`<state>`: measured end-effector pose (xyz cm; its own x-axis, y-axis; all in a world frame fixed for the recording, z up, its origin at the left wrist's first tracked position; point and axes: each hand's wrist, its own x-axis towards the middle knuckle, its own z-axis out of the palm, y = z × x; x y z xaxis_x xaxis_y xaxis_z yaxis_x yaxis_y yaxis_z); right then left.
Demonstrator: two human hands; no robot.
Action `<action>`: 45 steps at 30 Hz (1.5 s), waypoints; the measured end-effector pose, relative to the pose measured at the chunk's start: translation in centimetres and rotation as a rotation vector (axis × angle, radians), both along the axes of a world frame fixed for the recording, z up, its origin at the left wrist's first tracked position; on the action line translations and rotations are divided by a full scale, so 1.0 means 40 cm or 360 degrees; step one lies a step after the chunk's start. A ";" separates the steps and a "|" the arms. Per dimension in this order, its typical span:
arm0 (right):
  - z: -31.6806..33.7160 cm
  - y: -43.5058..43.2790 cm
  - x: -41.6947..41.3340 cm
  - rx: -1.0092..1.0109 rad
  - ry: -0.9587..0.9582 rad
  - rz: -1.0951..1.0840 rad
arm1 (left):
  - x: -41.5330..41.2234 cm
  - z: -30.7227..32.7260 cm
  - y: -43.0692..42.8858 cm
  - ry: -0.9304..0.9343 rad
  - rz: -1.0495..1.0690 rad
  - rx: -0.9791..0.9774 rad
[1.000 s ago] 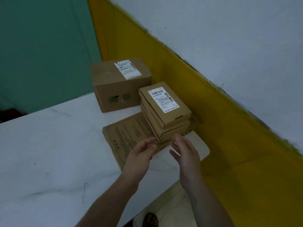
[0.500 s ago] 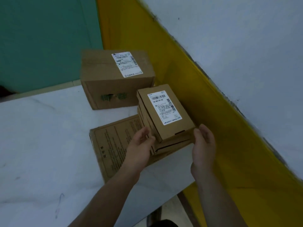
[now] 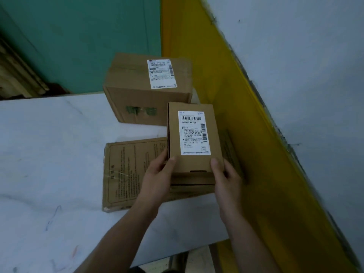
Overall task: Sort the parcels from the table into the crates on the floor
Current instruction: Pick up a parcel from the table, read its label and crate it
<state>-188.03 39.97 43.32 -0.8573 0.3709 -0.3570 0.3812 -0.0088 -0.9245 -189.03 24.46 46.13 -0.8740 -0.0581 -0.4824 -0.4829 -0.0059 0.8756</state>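
**Parcel held at the table's right end.** A small brown parcel is shown above the right end of the white table, gripped at its near end from both sides. The left hand is curled round the near left corner, with the thumb laid on the top face. The right hand is curled round the near right corner, thumb likewise on top. The fingers beneath are hidden. A white barcode label is carried on the parcel's top face.

Directly under the parcel, further small boxes of similar outline are seen stacked. Whether the held parcel is touching them cannot be told. The stack is borne by a flat printed carton lying on the table.

Behind, a larger taped box with its own shipping label is set near the table's far edge, just beside a yellow wall band. A teal wall is seen at the upper left.
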 end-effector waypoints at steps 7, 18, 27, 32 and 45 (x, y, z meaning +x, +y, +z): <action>-0.002 -0.009 0.021 0.0278 0.0186 0.0025 | 0.017 0.002 0.005 0.0166 -0.0011 -0.0050; 0.082 -0.143 0.021 -0.0068 0.0287 0.0151 | 0.053 0.042 -0.175 0.0244 0.0073 0.0080; 0.131 -0.282 -0.010 -0.0067 0.0320 0.0355 | 0.083 0.061 -0.316 0.0194 0.0103 0.0098; 0.133 -0.331 0.005 -0.0075 0.0359 0.0403 | 0.063 0.084 -0.344 0.0219 0.0183 0.0120; 0.140 -0.376 -0.012 -0.0217 0.0372 0.0534 | 0.006 0.146 -0.365 0.0267 0.0438 0.0038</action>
<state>-188.51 24.92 48.90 -0.9860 0.0210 -0.1651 0.1640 -0.0480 -0.9853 -188.79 9.84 51.96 -0.8944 -0.2938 -0.3372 -0.3094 -0.1378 0.9409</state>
